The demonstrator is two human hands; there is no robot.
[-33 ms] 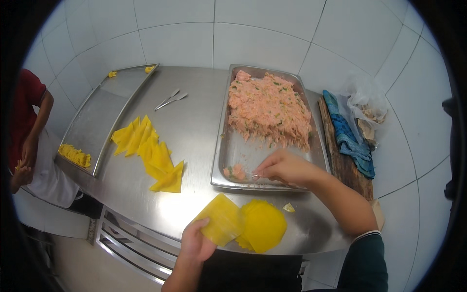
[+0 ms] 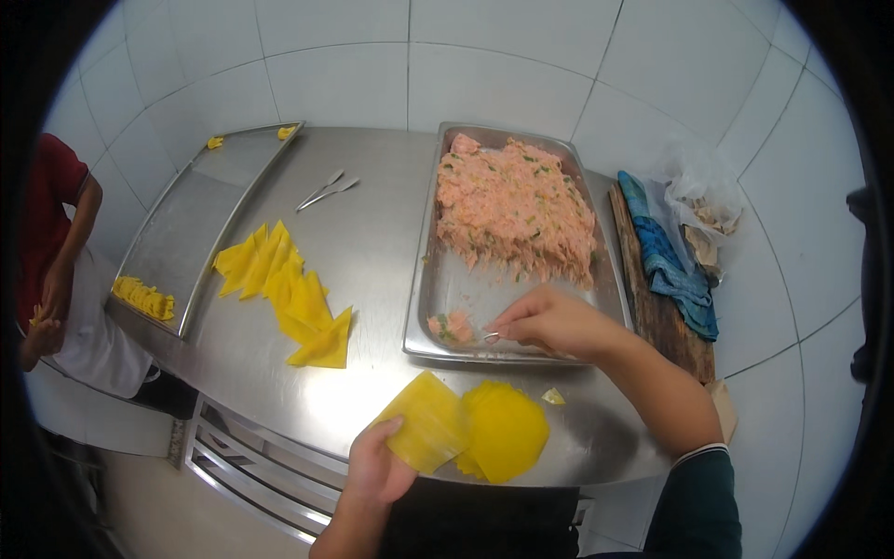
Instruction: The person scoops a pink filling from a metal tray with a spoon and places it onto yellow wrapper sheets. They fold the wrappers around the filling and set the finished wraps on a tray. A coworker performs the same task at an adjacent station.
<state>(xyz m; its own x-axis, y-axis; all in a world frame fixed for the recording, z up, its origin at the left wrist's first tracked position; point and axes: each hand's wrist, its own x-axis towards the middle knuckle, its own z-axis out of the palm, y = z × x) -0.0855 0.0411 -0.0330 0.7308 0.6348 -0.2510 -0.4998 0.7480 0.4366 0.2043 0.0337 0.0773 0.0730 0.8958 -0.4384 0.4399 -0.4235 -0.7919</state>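
Note:
My left hand (image 2: 377,466) holds a square yellow dough wrapper (image 2: 424,424), thumb on top, at the table's front edge. Just right of it lies a stack of the same wrappers (image 2: 507,433), partly overlapped by the held one. Over the near end of a deep metal pan (image 2: 419,298), my right hand (image 2: 535,321) pinches a small metal utensil (image 2: 489,336), mostly hidden by the fingers. Beside its tip sits a small dab of pink filling (image 2: 452,326). A large mass of pink minced filling with green bits (image 2: 517,205) fills the pan's far part.
Folded yellow dumplings (image 2: 289,293) lie in a row left of the pan, with two metal utensils (image 2: 326,191) behind. A shallow tray (image 2: 200,233) holds more dumplings, beside another person (image 2: 60,242). At right are a wooden board (image 2: 684,349), a blue cloth (image 2: 670,270) and a plastic bag (image 2: 703,196).
The small dab of filling near my right hand has shifted slightly in shape. Both hands are in almost the same place.

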